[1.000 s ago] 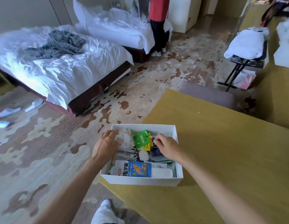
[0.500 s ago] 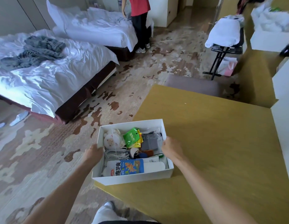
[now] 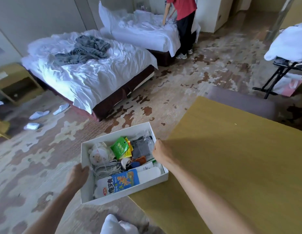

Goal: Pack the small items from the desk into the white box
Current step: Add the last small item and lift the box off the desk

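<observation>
The white box is held in the air at the desk's left edge, mostly over the carpet. My left hand grips its left wall and my right hand grips its right wall. Inside lie a small plush sheep, a green packet, a grey pouch, white cables, key fobs and a white and blue bottle along the near side. The yellow desk top shows no loose items.
A purple chair stands behind the desk. Two unmade beds fill the far left, with white slippers on the carpet. A person in a red top stands at the far bed. A black luggage rack stands far right.
Both hands left the box's contents and took hold of its side walls. The box has come off the desk corner toward the left, over the floor.
</observation>
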`<state>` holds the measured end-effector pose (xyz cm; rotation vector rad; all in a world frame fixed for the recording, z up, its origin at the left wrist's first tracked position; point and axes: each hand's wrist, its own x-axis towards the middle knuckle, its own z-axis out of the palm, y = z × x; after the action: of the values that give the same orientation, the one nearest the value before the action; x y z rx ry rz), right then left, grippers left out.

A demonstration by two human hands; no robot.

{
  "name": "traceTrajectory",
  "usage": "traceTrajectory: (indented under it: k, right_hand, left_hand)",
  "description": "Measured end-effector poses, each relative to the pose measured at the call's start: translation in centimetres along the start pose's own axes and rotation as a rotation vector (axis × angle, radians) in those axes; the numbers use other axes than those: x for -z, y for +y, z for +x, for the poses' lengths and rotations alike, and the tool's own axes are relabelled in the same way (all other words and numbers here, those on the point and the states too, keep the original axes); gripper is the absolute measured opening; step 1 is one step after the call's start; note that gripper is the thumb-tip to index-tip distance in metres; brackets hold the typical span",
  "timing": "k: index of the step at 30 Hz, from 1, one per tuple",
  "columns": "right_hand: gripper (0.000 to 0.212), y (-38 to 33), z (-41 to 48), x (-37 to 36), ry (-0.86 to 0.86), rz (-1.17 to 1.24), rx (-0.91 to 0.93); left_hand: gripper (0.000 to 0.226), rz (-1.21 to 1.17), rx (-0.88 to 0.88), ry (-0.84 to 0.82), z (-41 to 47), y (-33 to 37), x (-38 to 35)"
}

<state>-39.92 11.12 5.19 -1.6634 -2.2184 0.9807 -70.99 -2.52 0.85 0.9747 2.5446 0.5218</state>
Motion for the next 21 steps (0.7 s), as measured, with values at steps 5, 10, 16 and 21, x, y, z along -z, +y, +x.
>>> traceTrajectory:
  k: [5, 10, 16, 21]
  right_hand:
    - [0.011, -9.1, 5.6, -5.9, -0.049, -0.102, 0.112]
    - [0.013, -20.4, 11.7, -13.8, -0.143, -0.184, 0.204]
    - [0.018, -33.7, 17.7, -22.9, -0.209, -0.277, 0.389]
    - [0.015, -44.2, 22.4, -30.5, -0.321, -0.375, 0.561]
  left_hand:
    - [0.026, -0.052, 0.129, 0.028, 4.9, -7.9, 4.4]
    - [0.028, -0.079, 0.200, 0.098, 10.3, -15.9, 10.2]
    - [0.026, -0.142, 0.329, 0.198, 14.6, -24.0, 17.6]
    - [0.026, -0.183, 0.532, 0.297, 17.2, -30.5, 21.7]
